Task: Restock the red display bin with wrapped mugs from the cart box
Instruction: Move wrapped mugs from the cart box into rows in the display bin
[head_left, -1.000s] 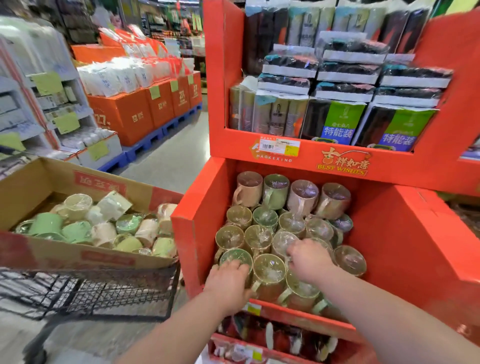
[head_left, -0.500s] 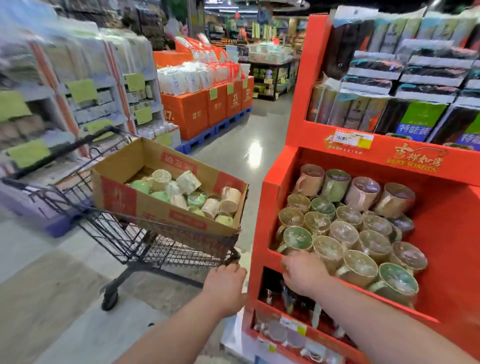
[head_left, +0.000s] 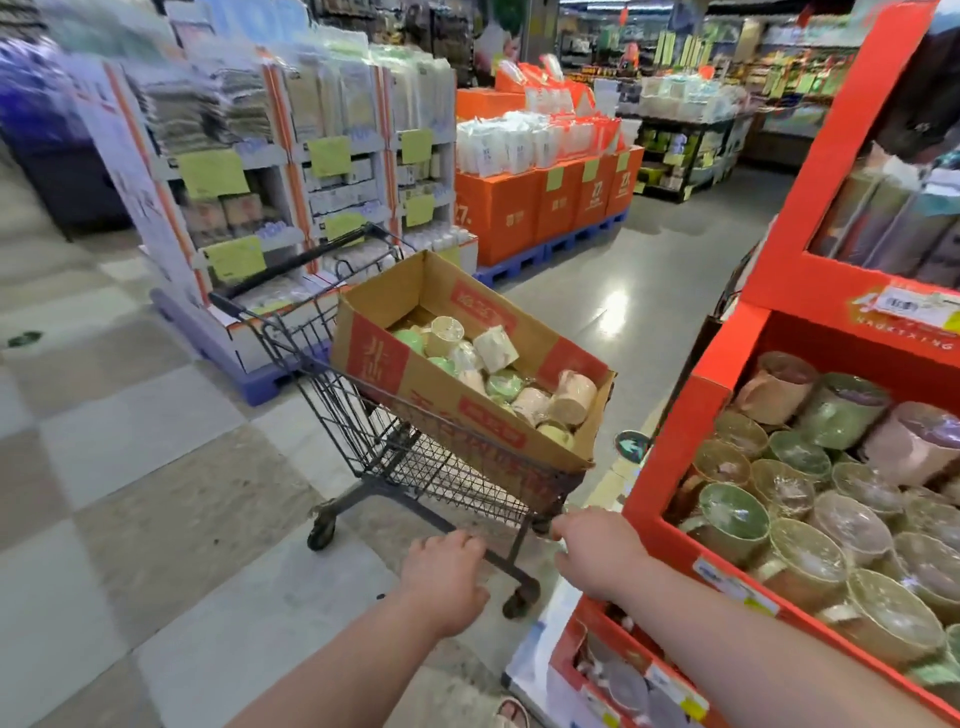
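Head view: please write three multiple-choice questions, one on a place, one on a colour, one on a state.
1. Where is the cardboard box? A on the floor; B on the cart; C on a shelf.
2. What colour is the display bin? A blue; B red; C white.
3. How is the box? A taped shut; B open on top; C upside down.
Answers: B, it rests across the cart; B, its walls are red; B, wrapped mugs show inside.

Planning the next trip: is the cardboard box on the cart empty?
No, several wrapped mugs, green, white and pink, lie in the cardboard box on the cart.
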